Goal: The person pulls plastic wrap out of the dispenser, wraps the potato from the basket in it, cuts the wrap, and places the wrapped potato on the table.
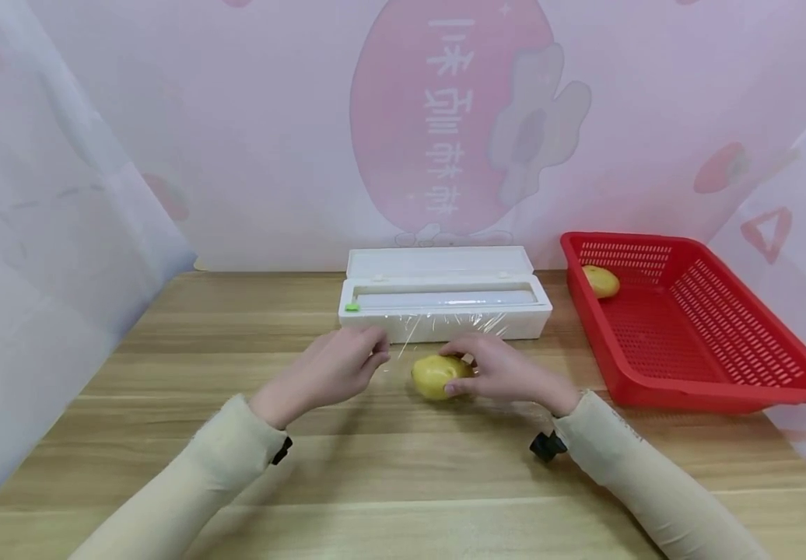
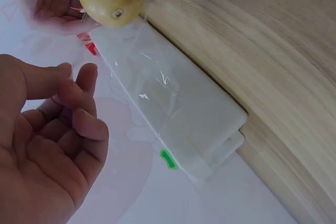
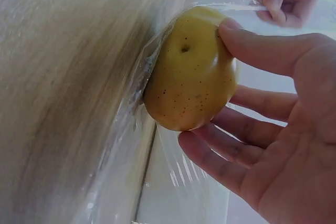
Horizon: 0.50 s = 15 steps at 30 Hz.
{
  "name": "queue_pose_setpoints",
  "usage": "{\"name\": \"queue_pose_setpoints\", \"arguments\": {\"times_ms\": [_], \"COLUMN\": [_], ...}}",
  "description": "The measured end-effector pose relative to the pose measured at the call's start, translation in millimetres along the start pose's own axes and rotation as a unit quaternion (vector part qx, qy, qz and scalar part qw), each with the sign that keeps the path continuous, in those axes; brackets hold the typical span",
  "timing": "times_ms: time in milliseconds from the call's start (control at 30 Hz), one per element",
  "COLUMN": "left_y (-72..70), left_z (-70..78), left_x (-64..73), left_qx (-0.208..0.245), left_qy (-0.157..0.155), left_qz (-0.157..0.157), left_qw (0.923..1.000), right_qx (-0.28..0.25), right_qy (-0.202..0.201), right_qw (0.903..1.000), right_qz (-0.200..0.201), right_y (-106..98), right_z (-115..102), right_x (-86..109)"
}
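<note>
My right hand (image 1: 497, 369) grips a yellow, oval, dark-speckled fruit (image 3: 191, 72), thumb on one side and fingers curled on the other. The fruit sits over clear cling film (image 3: 118, 145) spread on the table. My left hand (image 1: 336, 369), to the left of the fruit, pinches the edge of the film between thumb and fingertips; a taut strip runs to it in the right wrist view. Behind the hands stands a white cling film box (image 1: 445, 323) with its lid raised and a roll inside. The film comes from the box toward the fruit.
A red perforated basket (image 1: 725, 393) stands on the right side of the wooden table (image 1: 347, 505), with another yellow fruit (image 1: 600, 281) in its far left corner. A green slider (image 2: 168, 159) sits at the box's left end. Printed sheeting walls the back and sides.
</note>
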<state>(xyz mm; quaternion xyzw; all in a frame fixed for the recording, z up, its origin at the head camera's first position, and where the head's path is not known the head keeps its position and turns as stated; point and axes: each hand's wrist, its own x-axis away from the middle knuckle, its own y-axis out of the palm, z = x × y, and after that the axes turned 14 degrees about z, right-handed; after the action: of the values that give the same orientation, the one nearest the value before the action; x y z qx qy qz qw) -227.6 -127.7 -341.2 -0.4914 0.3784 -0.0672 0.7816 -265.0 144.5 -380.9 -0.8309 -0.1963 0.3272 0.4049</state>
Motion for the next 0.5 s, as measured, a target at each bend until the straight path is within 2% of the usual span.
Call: {"name": "queue_pose_setpoints", "arguments": {"times_ms": [100, 300, 500], "left_y": [4.0, 5.8, 4.6], "left_z": [1.3, 3.3, 0.6], "left_x": [-6.1, -13.3, -14.1], "left_qx": [0.001, 0.008, 0.001], "left_qy": [-0.012, -0.015, -0.033], "left_qz": [-0.005, -0.005, -0.01], "left_qw": [0.9999, 0.9998, 0.9994], "right_qx": [0.016, 0.041, 0.062], "right_qy": [-0.002, 0.025, -0.024], "right_qw": [0.9998, 0.9985, 0.9977], "right_qz": [-0.011, -0.028, -0.012], "right_y": [1, 4, 8], "right_z": [-3, -7, -3], "right_x": [1.7, 4.3, 3.9]}}
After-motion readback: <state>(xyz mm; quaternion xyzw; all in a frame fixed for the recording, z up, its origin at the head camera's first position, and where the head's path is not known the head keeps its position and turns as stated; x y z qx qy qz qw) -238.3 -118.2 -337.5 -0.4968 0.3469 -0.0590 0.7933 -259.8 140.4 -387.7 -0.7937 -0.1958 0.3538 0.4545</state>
